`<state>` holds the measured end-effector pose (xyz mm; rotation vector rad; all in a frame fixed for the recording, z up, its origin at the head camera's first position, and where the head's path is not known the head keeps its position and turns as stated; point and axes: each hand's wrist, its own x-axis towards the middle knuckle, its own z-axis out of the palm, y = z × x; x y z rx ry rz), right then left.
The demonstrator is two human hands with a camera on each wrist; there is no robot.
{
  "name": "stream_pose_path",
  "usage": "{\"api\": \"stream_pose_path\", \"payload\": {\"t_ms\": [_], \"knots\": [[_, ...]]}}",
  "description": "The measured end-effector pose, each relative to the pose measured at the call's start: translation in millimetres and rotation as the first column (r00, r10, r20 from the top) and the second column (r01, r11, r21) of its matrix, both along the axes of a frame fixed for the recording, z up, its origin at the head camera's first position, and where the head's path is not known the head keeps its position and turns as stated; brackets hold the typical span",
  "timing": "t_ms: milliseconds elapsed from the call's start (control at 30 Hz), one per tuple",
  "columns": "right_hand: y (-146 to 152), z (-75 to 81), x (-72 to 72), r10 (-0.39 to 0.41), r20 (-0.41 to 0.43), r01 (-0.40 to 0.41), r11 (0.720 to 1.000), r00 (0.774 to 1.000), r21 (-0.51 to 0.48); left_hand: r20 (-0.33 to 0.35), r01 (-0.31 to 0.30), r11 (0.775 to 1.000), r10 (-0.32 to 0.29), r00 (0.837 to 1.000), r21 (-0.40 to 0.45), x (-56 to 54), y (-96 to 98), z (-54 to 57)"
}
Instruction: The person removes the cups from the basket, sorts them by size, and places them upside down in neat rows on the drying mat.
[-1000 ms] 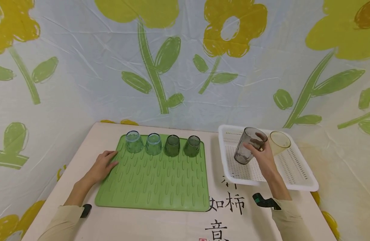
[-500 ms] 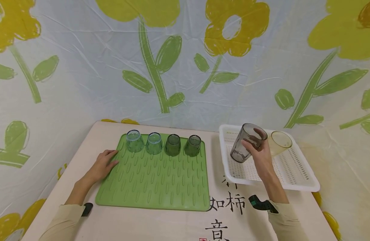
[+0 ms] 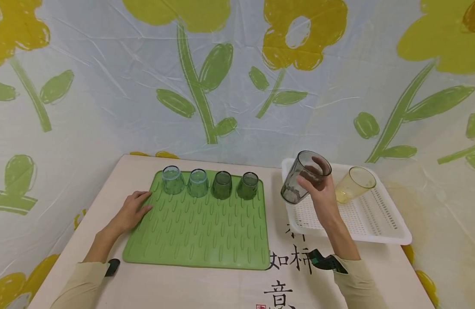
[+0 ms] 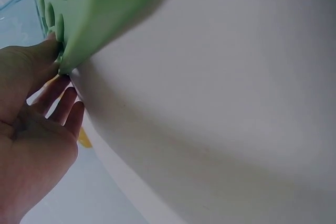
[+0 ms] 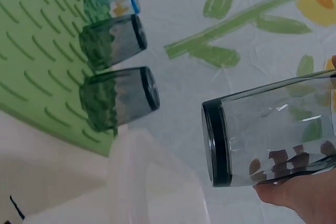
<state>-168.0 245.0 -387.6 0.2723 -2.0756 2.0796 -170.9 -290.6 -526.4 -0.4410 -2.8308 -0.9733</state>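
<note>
My right hand (image 3: 323,195) grips a tall smoky-grey drinking glass (image 3: 299,184), thumb on the near side and fingers around the far side. Its mouth leans up and right, and its base hangs over the left rim of a white plastic basket (image 3: 347,227). From the right wrist view, fingertips show through the wall of the grey glass (image 5: 273,129). A yellow glass (image 3: 353,184) lies tilted in the basket. My left hand (image 3: 131,212) rests at the left edge of a green ridged drying mat (image 3: 199,231), with thumb and fingertips touching it.
Along the mat's far edge, upside-down short glasses stand in a row: two blue ones, including a blue glass (image 3: 172,180), and two dark ones, including a dark glass (image 3: 248,186). A flower-printed cloth (image 3: 237,86) hangs behind the table (image 3: 183,287).
My right hand has raised the smoky-grey glass and carried it left, from inside the basket to its left rim. The yellow glass is now more exposed. My left hand stays put.
</note>
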Motion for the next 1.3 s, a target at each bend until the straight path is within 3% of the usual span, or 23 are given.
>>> {"api": "stream_pose_path", "payload": {"t_ms": [267, 633, 933, 1100, 1300], "knots": [[-27, -6.3, -1.8, 0.070, 0.002, -0.070, 0.998, 0.998, 0.004, -0.020, 0.006, 1.000, -0.006, 1.000, 0.000, -1.8, -0.3, 1.0], [-66, -19.5, -4.6, 0.178, -0.016, -0.178, 0.983, 0.984, -0.040, 0.076, -0.045, 0.999, 0.045, 0.996, 0.001, 2.2, 20.9, 19.3], [-90, -30.8, -6.1, 0.233, -0.056, -0.236, 0.970, 0.971, -0.059, 0.002, -0.030, 0.999, 0.030, 1.000, 0.045, 2.5, 42.4, 28.9], [-102, -38.1, -7.5, 0.241, -0.062, -0.243, 0.970, 0.969, -0.025, -0.011, -0.035, 0.996, 0.036, 0.999, 0.088, 3.2, 57.1, 31.6], [-119, -47.8, -6.6, 0.233, -0.044, -0.232, 0.972, 0.972, 0.024, -0.081, 0.002, 0.990, 0.010, 0.997, 0.144, 4.9, 77.2, 35.8]]}}
